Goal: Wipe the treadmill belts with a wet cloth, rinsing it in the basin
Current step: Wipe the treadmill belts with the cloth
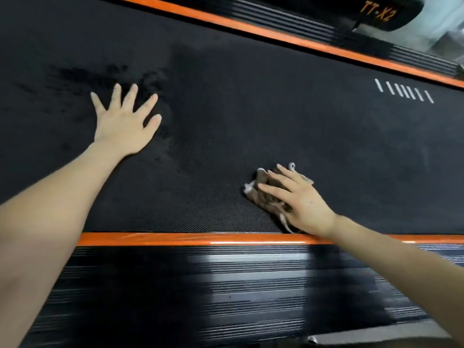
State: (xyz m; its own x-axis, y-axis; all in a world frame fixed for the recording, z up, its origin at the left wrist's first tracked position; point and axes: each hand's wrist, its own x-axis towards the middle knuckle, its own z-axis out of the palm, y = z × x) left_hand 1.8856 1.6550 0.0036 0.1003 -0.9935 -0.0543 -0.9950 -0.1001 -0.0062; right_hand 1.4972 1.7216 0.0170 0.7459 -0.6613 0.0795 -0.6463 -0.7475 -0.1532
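The left hand [123, 126] lies flat with fingers spread on the black treadmill belt [238, 121]. The right hand [301, 199] presses a crumpled brownish cloth [261, 194] onto the belt with extended fingers, just beside the near orange rail [175, 239]. Orange lettering [378, 13] on a black housing reads "TT-X2". White tick marks [404, 91] sit on the belt's far right.

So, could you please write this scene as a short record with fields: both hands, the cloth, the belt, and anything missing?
left hand: flat on the belt, fingers spread, holds nothing
right hand: presses the cloth onto the belt with straight fingers
cloth: crumpled, brownish, close to the near orange stripe
belt: black, textured; darker patches around the left hand, perhaps wet
white marks: row of short lines on the belt, far right
basin: not in view
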